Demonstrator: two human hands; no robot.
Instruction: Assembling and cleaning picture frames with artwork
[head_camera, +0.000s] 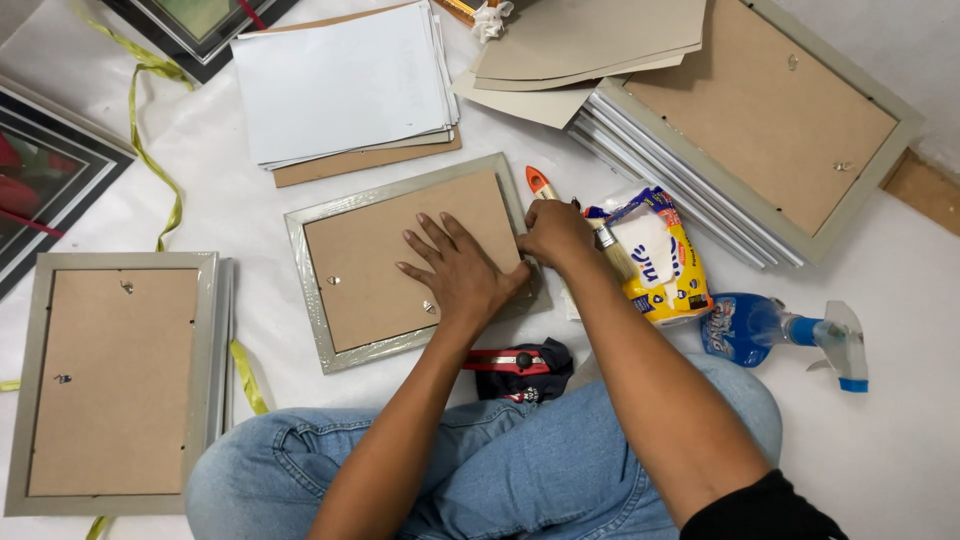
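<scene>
White sheeting covers the floor (900, 450) where a person sits cross-legged in blue jeans. Directly before the knees lies a grey picture frame (305, 262), face down, its brown backing board (400, 255) uppermost and slightly askew. The left hand (455, 272) lies flat on that board, fingers spread and released, pressing near the right side. The right hand (553, 235) is clenched at the frame's right edge; an orange-handled tool (540, 183) pokes out just above it, though I cannot tell whether the fingers grip it.

Just right of that hand rests a yellow and blue packet (665, 265) with a brush (612, 250) across it, and farther right a blue spray bottle (775, 330) lies on its side. A red utility knife (510, 360) sits on a dark cloth between frame and knees. To the left lies a second grey frame (25, 400), back up. Above, a stack of white sheets (340, 80) rests on brown board, and at upper right a larger frame (900, 125) tops a pile of others.
</scene>
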